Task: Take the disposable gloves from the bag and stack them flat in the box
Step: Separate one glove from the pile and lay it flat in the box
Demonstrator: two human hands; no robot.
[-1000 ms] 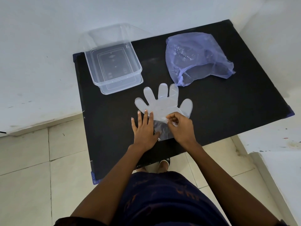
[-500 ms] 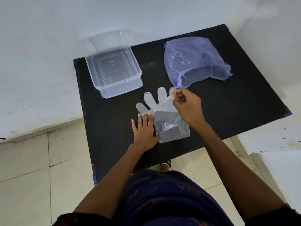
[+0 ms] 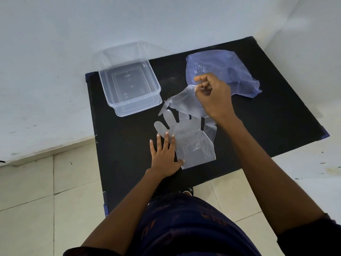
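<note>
1. since a second ago the right hand (image 3: 214, 95) has risen from the cuff end of the glove stack toward the bag, peeling the top glove (image 3: 184, 102) up and away with it.
2. right hand: thumb and fingertips pinch one edge of that clear glove, which hangs as a tilted sheet between the hand and the stack, its lower part near or touching the gloves below; i cannot tell which.
3. left hand (image 3: 165, 154): fingers straight and slightly spread, pressing flat on the left side of the remaining gloves (image 3: 195, 143), which lie on the black table (image 3: 276, 126) with their fingers pointing toward the box.
4. clear plastic box (image 3: 129, 87) stands at the far left corner of the table; through its walls i see only moulded marks on the base, so no glove appears to be in it yet. a second clear piece, perhaps its lid, sits behind it.
5. purple bag (image 3: 221, 71) lies crumpled at the far right, just behind the right hand; whether more gloves are inside i cannot tell.
6. progress, as i judge it: gloves are out of the bag and laid flat, and the first is being separated. carrying it to the box, laying it flat, and repeating for the rest are all left to do.
</note>
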